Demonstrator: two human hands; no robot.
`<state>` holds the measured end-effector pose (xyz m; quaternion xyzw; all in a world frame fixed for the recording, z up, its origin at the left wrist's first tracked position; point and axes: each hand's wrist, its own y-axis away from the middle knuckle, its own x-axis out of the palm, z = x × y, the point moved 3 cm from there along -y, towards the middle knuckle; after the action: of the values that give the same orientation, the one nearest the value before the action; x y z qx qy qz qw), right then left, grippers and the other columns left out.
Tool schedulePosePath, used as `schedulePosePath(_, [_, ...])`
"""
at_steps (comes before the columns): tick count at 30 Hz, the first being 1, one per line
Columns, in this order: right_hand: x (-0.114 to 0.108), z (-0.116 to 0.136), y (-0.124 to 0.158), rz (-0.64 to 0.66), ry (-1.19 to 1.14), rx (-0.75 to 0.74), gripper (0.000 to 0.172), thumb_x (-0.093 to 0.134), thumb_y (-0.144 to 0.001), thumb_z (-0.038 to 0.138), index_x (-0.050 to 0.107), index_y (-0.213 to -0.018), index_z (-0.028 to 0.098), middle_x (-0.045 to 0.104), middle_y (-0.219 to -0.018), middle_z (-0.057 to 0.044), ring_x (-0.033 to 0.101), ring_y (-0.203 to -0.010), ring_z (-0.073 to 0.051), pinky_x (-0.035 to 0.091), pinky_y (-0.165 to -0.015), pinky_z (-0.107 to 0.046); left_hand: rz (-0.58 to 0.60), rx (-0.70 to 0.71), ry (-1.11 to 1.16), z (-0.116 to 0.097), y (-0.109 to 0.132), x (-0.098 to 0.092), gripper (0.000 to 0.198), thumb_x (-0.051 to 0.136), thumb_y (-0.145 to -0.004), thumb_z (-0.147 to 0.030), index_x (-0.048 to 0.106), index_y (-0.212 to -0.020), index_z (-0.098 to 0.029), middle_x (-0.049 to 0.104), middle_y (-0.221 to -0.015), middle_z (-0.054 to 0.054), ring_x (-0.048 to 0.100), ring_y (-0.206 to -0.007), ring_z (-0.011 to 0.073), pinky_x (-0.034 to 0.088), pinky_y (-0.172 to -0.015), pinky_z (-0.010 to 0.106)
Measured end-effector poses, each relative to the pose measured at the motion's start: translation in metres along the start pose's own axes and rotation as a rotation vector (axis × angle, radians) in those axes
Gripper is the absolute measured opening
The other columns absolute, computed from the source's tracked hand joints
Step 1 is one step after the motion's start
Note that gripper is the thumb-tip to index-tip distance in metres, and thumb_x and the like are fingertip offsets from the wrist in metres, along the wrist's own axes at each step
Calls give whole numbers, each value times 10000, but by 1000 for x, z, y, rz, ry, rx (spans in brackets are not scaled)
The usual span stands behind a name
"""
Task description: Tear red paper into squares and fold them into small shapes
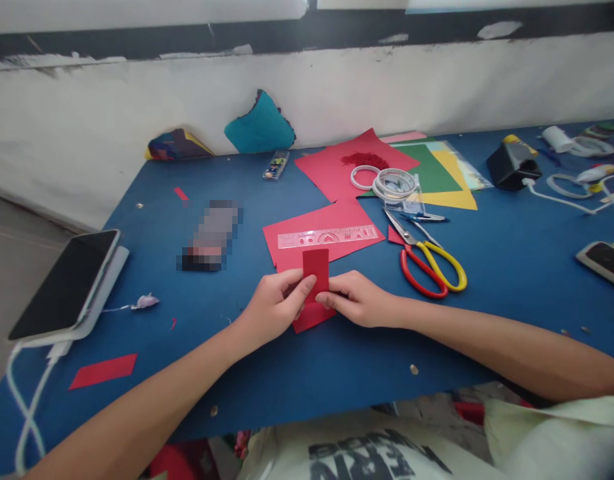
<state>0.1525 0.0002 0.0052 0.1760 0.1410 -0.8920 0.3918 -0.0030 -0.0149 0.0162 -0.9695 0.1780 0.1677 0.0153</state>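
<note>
- The left hand and the right hand meet at the near middle of the blue surface, with both forearms reaching in from the near edge
- Between them is a small folded red paper piece; its upper flap stands up between the thumbs and its lower part lies flat on the surface under the hands
- The left fingers are closed narrowly on the left edge of the red paper piece, thumb on top
- The right fingers pinch its right edge in the same way, the fingertips tucked against the fold
- Just beyond the hands lies a larger red sheet, and a pale stencil ruler rests across it; the raised flap reaches up to the near edge of this sheet
- Scissors with one red and one yellow handle lie to the right of the ruler, blades pointing away, near the right hand but apart from it
- Rolls of tape sit farther back, beside another red sheet and a fan of green and yellow sheets
- At the left edge a phone lies dark-screen-up on a white block, with a white cable trailing toward the near corner
- A loose red strip lies near that cable, well apart from the hands
- A second phone lies at the far right edge, and a black box stands behind it
</note>
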Motion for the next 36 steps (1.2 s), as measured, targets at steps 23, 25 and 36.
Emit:
schedulePosePath(23, [-7, -3, 2, 38, 35, -61, 350, 479, -910, 354, 473, -618, 162, 395, -531, 50, 367, -494, -63, 282, -508, -198, 123, 11, 40, -6, 0, 0, 336, 523, -875, -383, 582, -643, -148, 478, -484, -39, 434, -458, 81, 348, -461, 215])
schedulePosePath(25, [-8, -3, 1, 47, 17, -59, 367, 447, -924, 381, 475, -630, 162, 426, -548, 42, 389, -503, -65, 299, -507, -193, 132, 1, 48, -5, 0, 0, 319, 511, -883, -386, 603, -695, -145, 493, -498, -38, 447, -463, 85, 363, -468, 216])
schedulePosePath(36, [-11, -1, 1, 30, 4, -17, 446, 423, -925, 475, 488, -630, 147, 385, -558, 42, 353, -520, -61, 291, -499, -194, 216, -43, 74, 2, 1, 5, 344, 494, -882, -429, 594, -725, -140, 502, -503, -36, 468, -450, 86, 383, -465, 213])
